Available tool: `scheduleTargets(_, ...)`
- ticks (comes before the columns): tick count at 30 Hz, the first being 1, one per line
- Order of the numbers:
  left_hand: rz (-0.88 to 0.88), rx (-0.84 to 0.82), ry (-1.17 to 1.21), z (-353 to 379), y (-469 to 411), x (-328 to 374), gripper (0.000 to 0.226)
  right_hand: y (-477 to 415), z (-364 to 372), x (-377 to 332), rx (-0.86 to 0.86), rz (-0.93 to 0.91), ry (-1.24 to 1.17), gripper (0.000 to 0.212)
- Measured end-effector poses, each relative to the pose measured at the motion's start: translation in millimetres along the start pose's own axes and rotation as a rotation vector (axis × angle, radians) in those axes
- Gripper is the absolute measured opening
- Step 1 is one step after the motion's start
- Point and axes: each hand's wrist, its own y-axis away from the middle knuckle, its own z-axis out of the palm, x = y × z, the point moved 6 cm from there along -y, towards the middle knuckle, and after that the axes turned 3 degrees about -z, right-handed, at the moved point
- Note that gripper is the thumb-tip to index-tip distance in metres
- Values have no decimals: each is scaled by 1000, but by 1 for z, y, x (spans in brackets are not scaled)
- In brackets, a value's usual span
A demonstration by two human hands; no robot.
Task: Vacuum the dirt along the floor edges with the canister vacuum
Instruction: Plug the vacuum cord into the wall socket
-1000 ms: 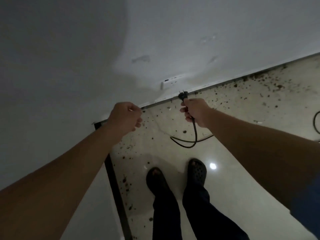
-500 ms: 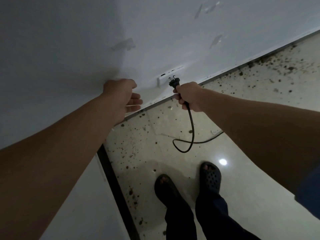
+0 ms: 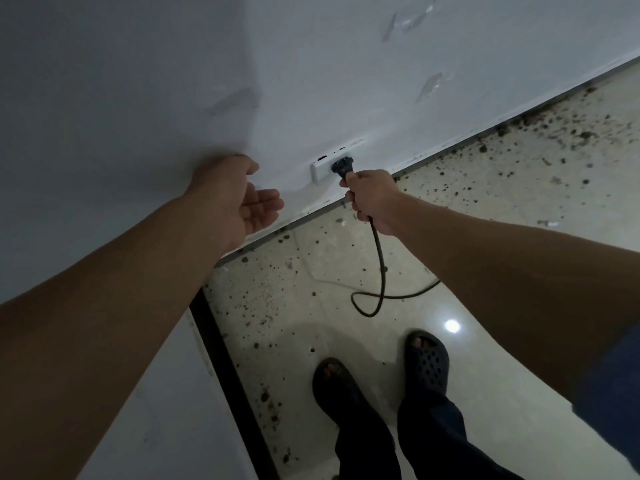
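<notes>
1. The wall (image 3: 311, 64) and the floor (image 3: 502, 341) were seen from nearer than a second before. The view had been carried in toward the corner.
2. The left hand (image 3: 239, 199), loosely curled a second earlier, was found opened. Its fingers were relaxed, its palm was showing and nothing was held. It was kept close to the wall, left of the socket; whether the wall was touched could not be told.
3. The right hand (image 3: 372, 199) was kept wrapped round the cord (image 3: 382, 265) just behind the plug. It had been moved forward from above the floor edge up to the socket.
4. The cord was let down from that fist into a loop on the floor and was then led off to the right, beneath the right arm. The canister vacuum was not in view; it was judged to lie at the far end of the cord.
5. The socket (image 3: 320, 169), a white plate, was set low on the wall just above the floor edge.
6. The plug (image 3: 341, 167), held well apart from the socket before, had been brought against its face. Whether the pins were seated could not be told. Powering up was judged nearly done.
7. The dirt (image 3: 585, 135) was left scattered along the floor edge, and no vacuuming was judged begun.
</notes>
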Motion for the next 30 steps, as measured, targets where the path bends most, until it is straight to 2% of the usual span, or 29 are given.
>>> scheduleTargets(4,-7,-8,-19,-5,-1,-1,16,0,4,-4,67,85,-129,27)
scheduleTargets(8,-6,-17,-34,-5,-4,-1,17,-3,4,-4,83,53,-63,28)
scheduleTargets(12,-8,-9,-52,-8,-5,-2,18,-7,7,-6,111,36,-60,39)
scheduleTargets(17,6,18,-99,-11,-5,-4,20,-8,1,-9,51,115,-58,27)
scheduleTargets(19,22,46,-133,-18,1,-5,18,-3,-8,-19,3,127,46,25)
scheduleTargets(22,40,107,-170,-27,19,-7,14,7,-35,-35,-6,65,268,24)
scheduleTargets(24,36,107,-194,-25,37,-9,12,28,-65,-35,16,80,310,21)
scheduleTargets(26,30,85,-228,-16,59,-14,15,63,-105,-31,76,111,315,30)
scheduleTargets(30,6,23,-358,19,126,-35,18,168,-186,9,174,263,292,34)
